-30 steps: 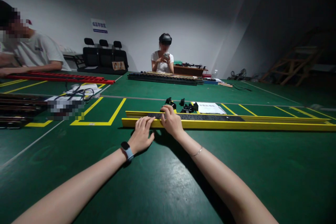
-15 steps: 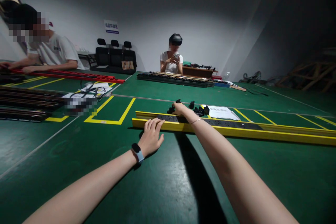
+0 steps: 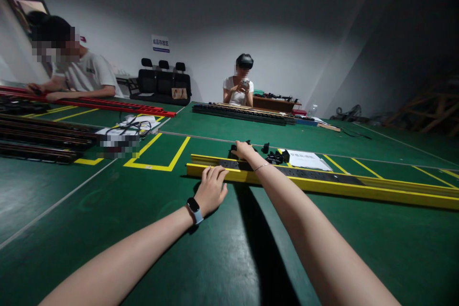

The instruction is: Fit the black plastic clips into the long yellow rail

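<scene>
A long yellow rail with black flat plates set in its channel lies across the green table. My left hand, a watch on its wrist, rests with fingers stretched and spread on the rail's near side, close to its left end. Reaching over the rail, my right hand has its fingers bent down on a small black plastic part just beyond the far edge. The fingertips are partly hidden. Several similar black parts lie loose to the right of that hand.
A white paper sheet lies behind the rail. Dark rails and cables are at the left. One person sits by red rails; another holds a phone behind more stacked rails.
The view has shifted, so the scene sits slightly right and lower. My right hand has moved a little left along the rail's far side. My left hand stays on the rail.
</scene>
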`<state>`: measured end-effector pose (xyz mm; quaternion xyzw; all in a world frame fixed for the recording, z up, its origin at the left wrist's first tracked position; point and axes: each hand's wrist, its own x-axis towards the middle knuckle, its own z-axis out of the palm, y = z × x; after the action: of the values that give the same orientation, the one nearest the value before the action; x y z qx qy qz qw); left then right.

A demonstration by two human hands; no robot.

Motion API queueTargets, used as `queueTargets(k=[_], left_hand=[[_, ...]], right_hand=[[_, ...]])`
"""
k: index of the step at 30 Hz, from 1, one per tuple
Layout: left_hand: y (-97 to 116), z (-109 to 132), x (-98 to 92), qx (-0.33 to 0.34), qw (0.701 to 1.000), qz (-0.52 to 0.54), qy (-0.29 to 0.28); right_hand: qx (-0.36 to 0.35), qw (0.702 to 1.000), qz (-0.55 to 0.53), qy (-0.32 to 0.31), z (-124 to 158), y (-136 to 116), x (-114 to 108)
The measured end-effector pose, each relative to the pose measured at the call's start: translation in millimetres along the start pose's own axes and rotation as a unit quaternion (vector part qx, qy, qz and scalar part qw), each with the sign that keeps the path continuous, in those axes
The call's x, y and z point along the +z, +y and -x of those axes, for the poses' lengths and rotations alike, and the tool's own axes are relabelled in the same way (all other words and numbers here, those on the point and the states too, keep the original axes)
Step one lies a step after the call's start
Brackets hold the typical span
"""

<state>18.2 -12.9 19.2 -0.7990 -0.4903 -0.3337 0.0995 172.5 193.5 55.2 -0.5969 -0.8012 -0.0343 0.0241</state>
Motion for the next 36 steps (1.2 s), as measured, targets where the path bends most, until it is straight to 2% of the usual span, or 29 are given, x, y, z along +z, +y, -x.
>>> queueTargets(k=[6,10,12,15,17,20,23,26,28,31,36], left_hand=[[0.5,-1.1,-2.4,-0.007,1.0,0.011,0.0],[0.4,-1.7,-2.6,-0.007,1.0,0.021,0.002],[0.2,-1.5,-2.2,-0.007,1.0,0.024,0.007],[-0.3,-0.9,-1.8,-0.015,0.999,0.033,0.018],[-0.8,-0.7,-1.8,-0.025,0.998,0.044,0.031],[-1.8,-0.5,-1.5,-0.036,0.995,0.069,0.066],[-2.2,0.1,-1.2,-0.026,0.99,0.093,0.1],[-1.6,1.4,-1.3,0.018,0.991,0.107,0.083],[-1.0,2.3,-1.0,0.06,0.99,0.112,0.053],[-1.2,3.2,0.9,0.097,0.987,0.124,0.016],[-4.4,3.0,5.1,0.069,0.984,0.164,0.004]], right_hand=[[-0.009,1.0,-0.002,-0.012,-21.1,-9.2,9.6],[-0.061,0.998,-0.032,-0.012,-14.2,-7.5,11.2],[-0.089,0.995,-0.053,0.009,-5.7,-6.1,5.8],[-0.115,0.987,-0.083,0.072,14.8,-4.7,-9.1],[-0.149,0.972,-0.122,0.133,36.9,-4.8,-18.9],[-0.255,0.908,-0.233,0.237,85.2,-8.5,-24.3],[-0.284,0.872,-0.299,0.261,139.7,-17.6,-15.8],[-0.261,0.863,-0.34,0.268,179.0,-28.1,1.1],[-0.243,0.861,-0.353,0.273,191.4,-32.6,13.3],[-0.233,0.86,-0.365,0.27,194.9,-34.7,29.6],[-0.226,0.857,-0.382,0.261,194.4,-34.5,42.8]])
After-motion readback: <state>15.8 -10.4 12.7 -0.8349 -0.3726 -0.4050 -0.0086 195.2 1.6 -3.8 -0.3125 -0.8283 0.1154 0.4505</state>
